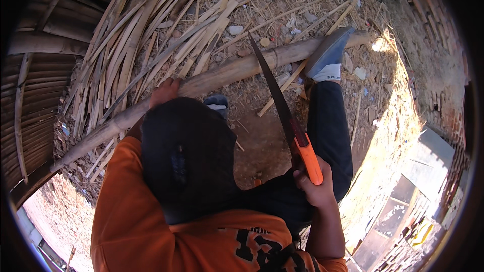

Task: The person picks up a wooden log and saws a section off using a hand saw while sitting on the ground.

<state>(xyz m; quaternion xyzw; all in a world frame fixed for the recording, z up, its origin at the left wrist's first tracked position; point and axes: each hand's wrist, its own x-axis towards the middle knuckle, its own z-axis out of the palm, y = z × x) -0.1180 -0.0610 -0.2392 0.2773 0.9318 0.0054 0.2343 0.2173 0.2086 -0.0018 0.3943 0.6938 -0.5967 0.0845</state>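
Observation:
My right hand [318,184] is closed round the orange handle of a handsaw [280,98]. The saw's long dark blade tapers upward, its tip showing over the far edge of a bamboo pole [227,76]. I cannot tell whether the blade touches the pole. That thick pole runs slantwise across the ground from lower left to upper right. Just beyond my bent left knee, my left hand [165,91] grips it; part of this hand is hidden. My right shoe [328,55], blue-grey, rests on the pole near its right end.
Split bamboo strips [128,45] lie heaped at the far left, over straw and rubble. A slatted wall [38,90] rises on the left and a brick wall [428,20] on the right. Flat boards [398,204] lie at the lower right. My left shoe [217,104] shows beside the knee.

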